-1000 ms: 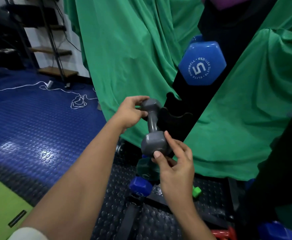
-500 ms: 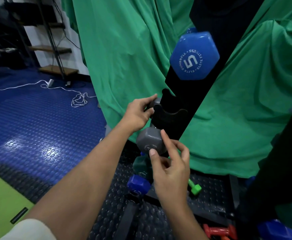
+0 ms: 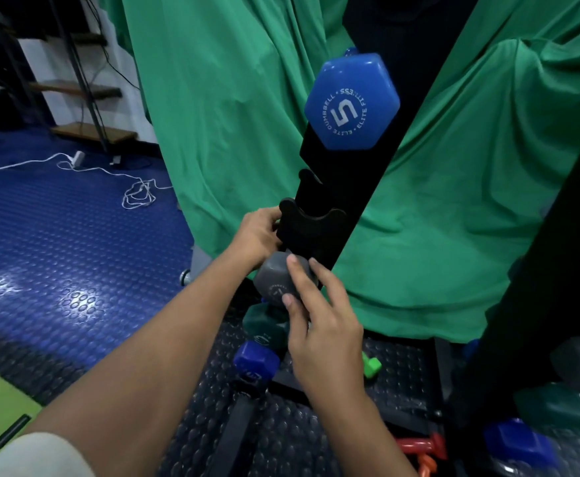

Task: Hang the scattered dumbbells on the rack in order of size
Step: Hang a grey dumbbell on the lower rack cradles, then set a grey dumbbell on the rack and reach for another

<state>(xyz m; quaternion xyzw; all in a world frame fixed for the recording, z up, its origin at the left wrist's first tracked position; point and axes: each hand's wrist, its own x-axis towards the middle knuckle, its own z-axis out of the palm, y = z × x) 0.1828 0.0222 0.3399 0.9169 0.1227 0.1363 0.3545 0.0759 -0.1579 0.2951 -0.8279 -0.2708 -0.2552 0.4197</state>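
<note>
A grey dumbbell [image 3: 276,282] is held against the black rack [image 3: 354,187], just under an empty cradle [image 3: 311,223]. My right hand [image 3: 319,321] grips its near grey head with thumb and fingers. My left hand [image 3: 257,235] holds the far end, which is hidden behind the cradle. Higher on the rack hangs a blue dumbbell [image 3: 352,105] marked 5. Below the grey one a dark green dumbbell [image 3: 264,325] and a smaller blue dumbbell [image 3: 256,364] sit on the rack's lower part.
Green cloth [image 3: 233,108] hangs behind the rack. A small green dumbbell [image 3: 371,366] and a red one [image 3: 419,449] lie on the studded mat; more blue and green ones [image 3: 522,445] sit at bottom right. A white cable [image 3: 137,194] lies on the blue floor.
Both hands have turned the grey dumbbell from upright in front of the rack to lying across it under the empty cradle. The far head is now hidden behind the rack.
</note>
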